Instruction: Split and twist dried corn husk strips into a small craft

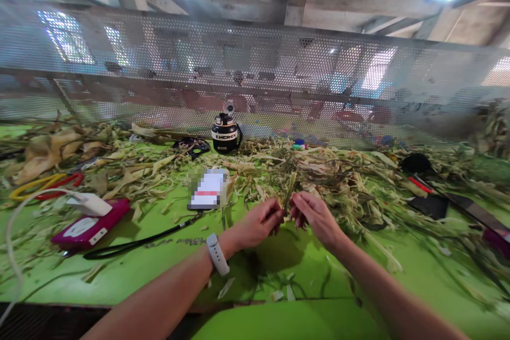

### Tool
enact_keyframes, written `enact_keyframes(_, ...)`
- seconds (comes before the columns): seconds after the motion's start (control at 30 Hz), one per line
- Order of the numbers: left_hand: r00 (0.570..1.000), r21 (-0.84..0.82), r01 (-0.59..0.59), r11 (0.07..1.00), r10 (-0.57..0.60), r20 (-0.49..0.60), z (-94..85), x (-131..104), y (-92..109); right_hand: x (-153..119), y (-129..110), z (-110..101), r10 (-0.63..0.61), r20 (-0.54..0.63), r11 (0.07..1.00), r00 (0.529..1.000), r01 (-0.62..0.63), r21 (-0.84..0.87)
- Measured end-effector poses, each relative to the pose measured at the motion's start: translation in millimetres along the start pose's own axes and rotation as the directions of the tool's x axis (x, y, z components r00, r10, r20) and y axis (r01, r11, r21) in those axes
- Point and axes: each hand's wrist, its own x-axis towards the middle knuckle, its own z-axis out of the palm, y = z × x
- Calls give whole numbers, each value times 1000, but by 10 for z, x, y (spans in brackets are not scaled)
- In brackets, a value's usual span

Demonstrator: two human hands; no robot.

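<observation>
My left hand (265, 219), with a white watch band (217, 255) on its wrist, is closed in a pinch above the green tabletop (167, 268). Facing it, my right hand (313, 213) has its thumb and fingertips pressed together. Between the two sets of fingertips stands a narrow pale-green husk strip (291, 187), tilted slightly to the right. Its lower end is hidden by the fingers. Behind and to the right of the hands lies a heap of dry and green husk shreds (338, 180).
A phone (207, 189) on a black strap (159, 239) lies left of my hands. Farther left is a magenta power strip (93, 223) with a white plug. A black jug (225, 134) stands before the perforated metal screen (255, 64). Red and yellow scissor-like handles (59, 187) lie left.
</observation>
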Motion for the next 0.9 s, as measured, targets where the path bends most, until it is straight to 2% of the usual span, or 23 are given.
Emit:
enact_keyframes(0.13,997,-35,-35,999,33,-63,-28,-10,57,6,41,-4,-40,144,999,989,44,-23)
enact_keyframes(0.2,998,-93,-27,995,20,-66,-37,-12,75,10,64,10,-76,175,996,982,82,-30)
enact_keyframes(0.37,999,-241,19,970,-26,-26,-15,-1,31,-9,80,38,-133,175,987,976,146,-63)
enact_keyframes(0.57,979,-308,9,951,-71,-190,4,21,28,-5,101,30,-124,150,987,981,137,-84)
enact_keyframes(0.77,956,-459,115,881,-223,-189,-8,22,79,36,61,-3,-165,122,968,979,184,-168)
enact_keyframes(0.9,960,-467,105,878,-212,-181,-4,23,57,33,28,-23,-87,136,986,987,105,-133)
